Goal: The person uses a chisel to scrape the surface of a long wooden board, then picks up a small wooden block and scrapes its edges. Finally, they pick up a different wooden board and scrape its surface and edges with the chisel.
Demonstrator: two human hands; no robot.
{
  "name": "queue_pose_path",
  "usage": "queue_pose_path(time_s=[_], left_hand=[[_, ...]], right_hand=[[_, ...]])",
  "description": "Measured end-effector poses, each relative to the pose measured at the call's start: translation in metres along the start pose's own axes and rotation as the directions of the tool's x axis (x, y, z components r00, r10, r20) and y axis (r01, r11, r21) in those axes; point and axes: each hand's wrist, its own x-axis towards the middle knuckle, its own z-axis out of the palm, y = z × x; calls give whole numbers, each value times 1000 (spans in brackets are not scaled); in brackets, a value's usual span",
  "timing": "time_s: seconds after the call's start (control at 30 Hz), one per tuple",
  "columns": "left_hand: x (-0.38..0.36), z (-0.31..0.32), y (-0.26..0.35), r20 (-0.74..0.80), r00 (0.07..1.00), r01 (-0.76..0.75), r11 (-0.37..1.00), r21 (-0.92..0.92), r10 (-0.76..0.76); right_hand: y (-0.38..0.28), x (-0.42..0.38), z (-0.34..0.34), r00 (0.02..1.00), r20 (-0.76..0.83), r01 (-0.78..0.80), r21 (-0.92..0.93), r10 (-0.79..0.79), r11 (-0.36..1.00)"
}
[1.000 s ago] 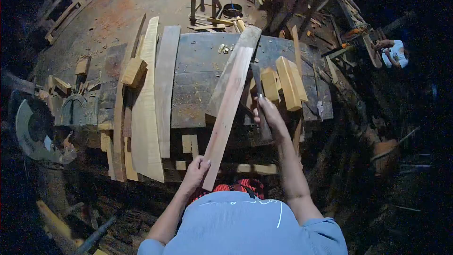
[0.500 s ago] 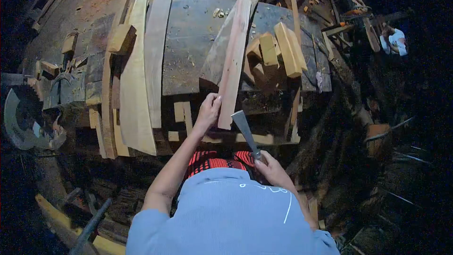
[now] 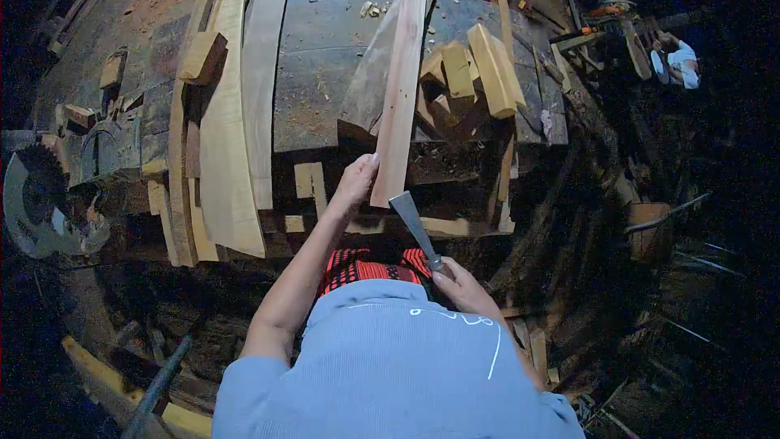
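A long reddish board [image 3: 400, 97] extends from the workbench over its near edge. My left hand [image 3: 354, 179] grips the left side of its near end, fingers closed. In my right hand [image 3: 457, 281] is the handle of a chisel-like tool with a broad flat metal blade [image 3: 413, 223]. The blade points up and left, its tip close to the board's near right corner. Under the board lies a grey, dusty wood piece [image 3: 366, 85].
Wood blocks [image 3: 459, 73] sit right of the board on the workbench [image 3: 313, 73]. Long planks [image 3: 231, 138] lie at the left, beside a large circular saw blade [image 3: 28, 203]. Another person [image 3: 681, 61] is at the far right.
The board, bench and surroundings appear slightly higher and further left in view. Both hands keep their holds, and the blade tip has shifted slightly left with the board's end.
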Motion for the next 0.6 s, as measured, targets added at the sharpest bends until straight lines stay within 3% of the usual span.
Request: queue_pose_path(time_s=[0.2,0.27,0.33,0.53,0.6], left_hand=[[2,-11,0,-11,1000,16,997,69,-16],[5,-20,-2,-15,994,-107,988,111,109],[4,-22,5,-20,992,-119,988,99,122],[2,-16,8,-22,995,-92,995,28,93],[4,-12,3,-22,992,-126,990,63,127]], right_hand=[[-40,18,-5,967,152,-229,152,207,961],[-45,21,-1,961,172,-242,161,214,957],[-52,22,3,953,198,-263,173,228,949],[-33,17,7,987,114,-114,46,109,992],[-21,16,8,996,77,44,4,-44,999]])
